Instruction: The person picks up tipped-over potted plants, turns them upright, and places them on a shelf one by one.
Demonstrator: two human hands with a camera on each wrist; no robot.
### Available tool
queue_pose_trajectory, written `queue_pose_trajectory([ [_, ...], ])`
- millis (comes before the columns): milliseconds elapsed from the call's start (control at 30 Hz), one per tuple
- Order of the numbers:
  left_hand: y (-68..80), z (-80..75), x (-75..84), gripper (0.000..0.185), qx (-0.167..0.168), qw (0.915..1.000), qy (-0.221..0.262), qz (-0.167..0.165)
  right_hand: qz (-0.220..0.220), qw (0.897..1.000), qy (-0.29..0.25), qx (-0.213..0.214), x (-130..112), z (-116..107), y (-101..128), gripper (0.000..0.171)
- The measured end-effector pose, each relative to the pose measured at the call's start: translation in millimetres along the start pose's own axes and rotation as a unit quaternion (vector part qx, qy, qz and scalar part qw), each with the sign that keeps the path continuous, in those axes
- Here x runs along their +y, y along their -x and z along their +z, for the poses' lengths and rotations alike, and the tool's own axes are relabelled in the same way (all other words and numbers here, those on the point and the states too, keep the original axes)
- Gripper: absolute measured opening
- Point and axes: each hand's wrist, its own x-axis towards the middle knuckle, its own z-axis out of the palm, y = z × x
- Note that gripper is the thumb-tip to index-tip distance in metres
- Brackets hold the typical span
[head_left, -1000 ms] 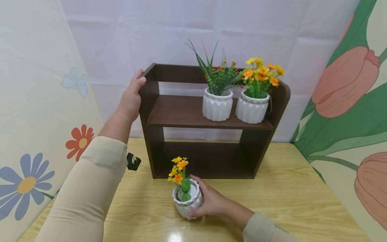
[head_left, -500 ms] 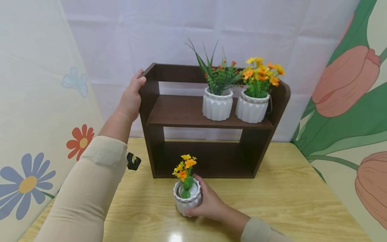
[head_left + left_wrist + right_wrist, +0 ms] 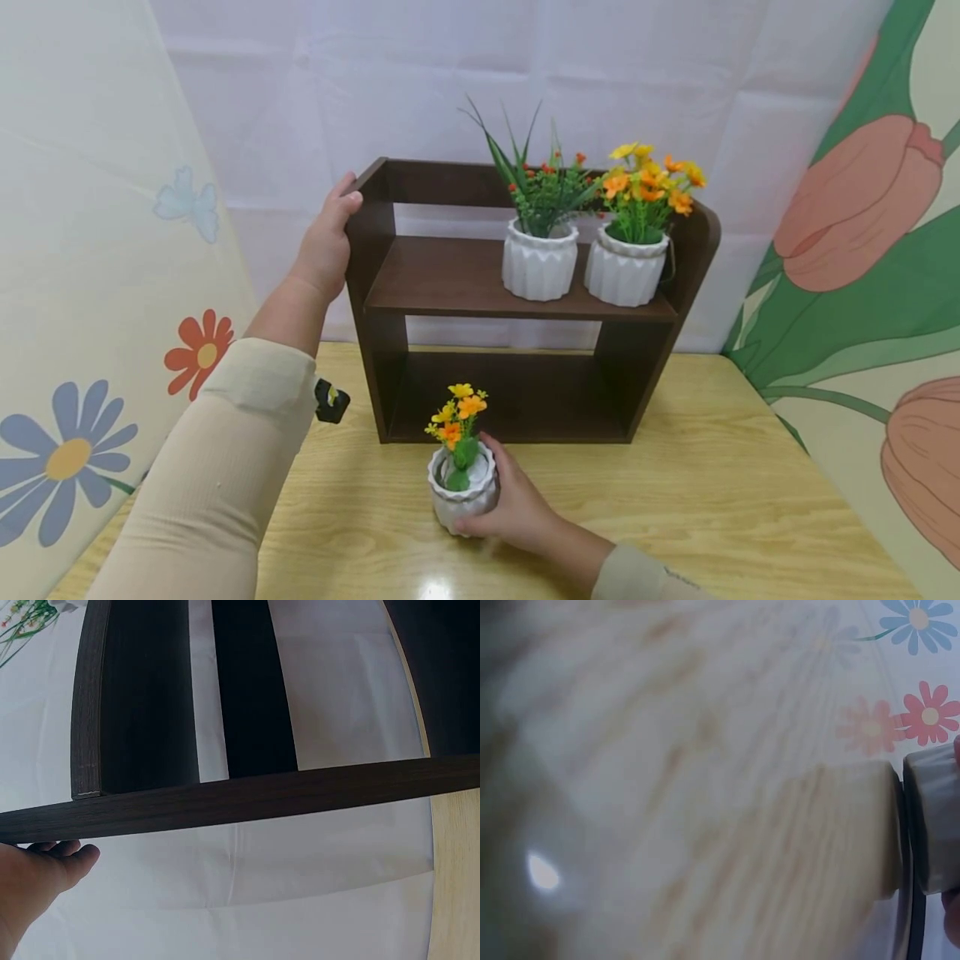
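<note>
My right hand (image 3: 513, 506) grips a small white fluted flowerpot (image 3: 453, 504) from its right side, thumb in front and fingers behind. Yellow and orange artificial flowers (image 3: 459, 417) stand in it. This pot is at the table's middle, in front of a dark brown two-tier shelf (image 3: 450, 271). In the right wrist view, only part of the pot (image 3: 936, 825) and a bit of the fingers show at the right edge. My left hand (image 3: 327, 237) rests against the shelf's left side panel near its top; in the left wrist view its fingers (image 3: 79, 862) touch that panel (image 3: 247, 799) from outside.
On the shelf's upper tier, toward the right, stand a white pot (image 3: 540, 265) with grassy leaves and red blooms and another white pot (image 3: 625, 271) with orange-yellow flowers. A small black object (image 3: 331, 401) shows beside the left sleeve. The wooden table (image 3: 750, 475) extends right.
My right hand has shifted the held flowerpot slightly up and turned it more upright, its flowers swinging right. My left hand and the shelf have stayed in place.
</note>
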Motion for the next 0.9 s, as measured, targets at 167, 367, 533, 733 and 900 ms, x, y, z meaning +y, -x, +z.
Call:
queue_pose_trajectory([
  [167, -0.5, -0.3, -0.5, 0.059, -0.004, 1.0000, 0.003, 0.003, 0.004, 1.000, -0.006, 0.004, -0.1, 1.6, 0.3, 0.120],
  [367, 0.1, -0.2, -0.3, 0.059, -0.006, 1.0000, 0.007, 0.002, -0.001, 1.000, -0.016, 0.014, 2.3, 4.6, 1.8, 0.121],
  [533, -0.1, -0.2, -0.5, 0.060, -0.005, 0.9999, 0.011, 0.002, -0.007, 1.000, -0.021, 0.018, 4.9, 6.2, 3.3, 0.120],
  [733, -0.3, -0.2, -0.4, 0.060, -0.005, 1.0000, 0.006, 0.002, -0.016, 0.999, -0.021, 0.024, 6.6, 7.3, 4.9, 0.119],
  [900, -0.5, -0.4, -1.0, 0.059, -0.007, 0.9999, 0.010, 0.002, -0.014, 0.999, -0.021, 0.027, 8.3, 8.2, 5.6, 0.119],
])
